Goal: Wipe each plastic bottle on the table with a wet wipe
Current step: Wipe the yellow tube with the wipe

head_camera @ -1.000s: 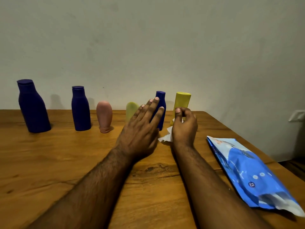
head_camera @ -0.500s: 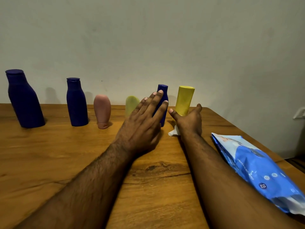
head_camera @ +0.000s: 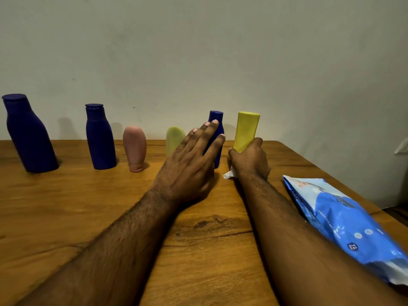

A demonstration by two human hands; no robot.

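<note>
A: At the right end of the row, the yellow bottle (head_camera: 246, 131) is gripped low down by the right hand (head_camera: 249, 161), fingers wrapped around its base. A corner of the wipe (head_camera: 228, 174) shows under that palm, so it seems to be pressed against the bottle.

B: And the left hand (head_camera: 189, 160)?

A: It is held flat, fingers straight and a little apart, nothing clasped, in front of the small blue bottle (head_camera: 216, 120). Whether that bottle is touched cannot be told.

B: How should the wiping be done well?

A: The bottle would best be steadied near the cap by the left hand, so the wipe can be drawn up the whole body and turned round it. The base and cap should not be skipped.

B: The others?

A: The green bottle (head_camera: 173, 138), pink bottle (head_camera: 134, 146) and two larger blue ones (head_camera: 100, 140) (head_camera: 27, 138) are lined up along the table (head_camera: 66, 206) to the left, well apart from the pack (head_camera: 344, 219).
</note>
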